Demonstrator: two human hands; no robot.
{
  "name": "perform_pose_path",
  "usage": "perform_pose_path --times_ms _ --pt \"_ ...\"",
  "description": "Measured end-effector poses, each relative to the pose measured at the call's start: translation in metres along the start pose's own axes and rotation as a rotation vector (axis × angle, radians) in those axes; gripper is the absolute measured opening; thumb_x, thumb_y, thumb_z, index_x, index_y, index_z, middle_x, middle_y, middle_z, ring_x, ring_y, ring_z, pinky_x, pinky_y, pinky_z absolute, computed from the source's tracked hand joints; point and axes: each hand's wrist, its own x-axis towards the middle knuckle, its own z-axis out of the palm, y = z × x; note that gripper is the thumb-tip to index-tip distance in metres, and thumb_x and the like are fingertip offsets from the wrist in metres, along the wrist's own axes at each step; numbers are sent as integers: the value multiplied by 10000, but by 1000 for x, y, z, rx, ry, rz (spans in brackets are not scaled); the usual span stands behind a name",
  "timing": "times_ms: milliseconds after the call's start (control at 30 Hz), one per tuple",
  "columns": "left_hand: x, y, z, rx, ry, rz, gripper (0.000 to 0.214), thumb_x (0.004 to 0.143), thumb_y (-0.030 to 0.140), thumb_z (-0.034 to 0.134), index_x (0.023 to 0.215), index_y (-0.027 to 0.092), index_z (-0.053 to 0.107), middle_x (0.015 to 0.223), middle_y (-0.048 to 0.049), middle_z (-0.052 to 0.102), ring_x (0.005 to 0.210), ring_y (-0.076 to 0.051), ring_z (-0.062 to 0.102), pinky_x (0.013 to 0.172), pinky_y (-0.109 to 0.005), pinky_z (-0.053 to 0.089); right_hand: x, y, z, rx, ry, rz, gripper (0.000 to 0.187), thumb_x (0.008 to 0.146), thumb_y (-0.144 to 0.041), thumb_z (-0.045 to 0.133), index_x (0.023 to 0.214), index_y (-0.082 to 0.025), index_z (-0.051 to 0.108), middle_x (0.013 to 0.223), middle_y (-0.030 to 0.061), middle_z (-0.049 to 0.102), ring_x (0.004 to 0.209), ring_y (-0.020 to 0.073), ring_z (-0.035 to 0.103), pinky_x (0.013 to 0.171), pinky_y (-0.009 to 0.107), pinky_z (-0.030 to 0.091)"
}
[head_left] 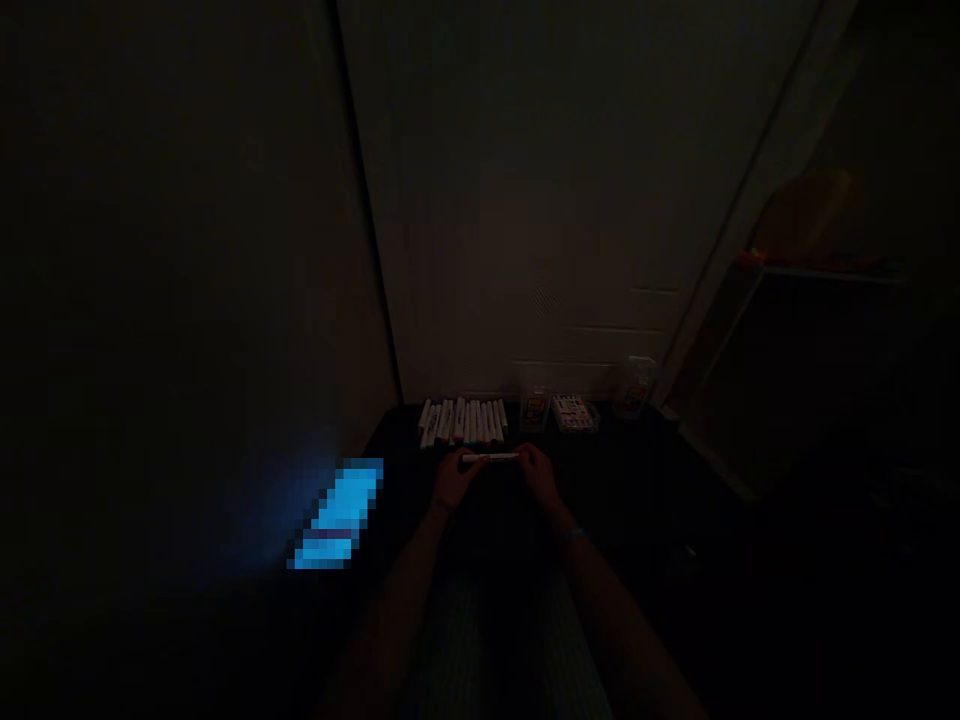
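A slim white marker (491,457) lies level between my two hands, above the dark tabletop. My left hand (454,478) pinches its left end, and my right hand (538,472) has its fingers closed at the right end. Just beyond them, a row of several white markers (463,422) lies side by side. Behind my right hand are a small clear case with a coloured label (535,408) and a clear box filled with white pieces (574,413). The dim light hides fine details of the fingers and the marker.
Another clear case (637,386) stands at the back right of the dark table (622,480). A pale wall (525,220) rises behind it. To the left glows a bright blue, pixelated screen (337,515). A dark piece of furniture (817,350) stands on the right.
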Motion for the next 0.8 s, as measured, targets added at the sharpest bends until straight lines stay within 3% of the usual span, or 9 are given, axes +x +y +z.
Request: perform_pose_path --times_ms 567,800 --pt "0 5 -3 -49 -19 -39 354 663 501 521 800 181 582 804 -21 604 799 -165 539 737 -274 399 -3 -6 -1 24 -9 28 240 717 -341 428 817 -187 583 755 -13 588 723 136 523 654 217 387" --pt "-1 10 -5 -60 -24 -63 346 651 490 535 787 177 587 780 -20 606 784 -164 539 731 -273 398 -2 -4 -1 6 5 33 250 738 -294 371 812 -186 585 772 -8 591 734 134 520 664 216 384"
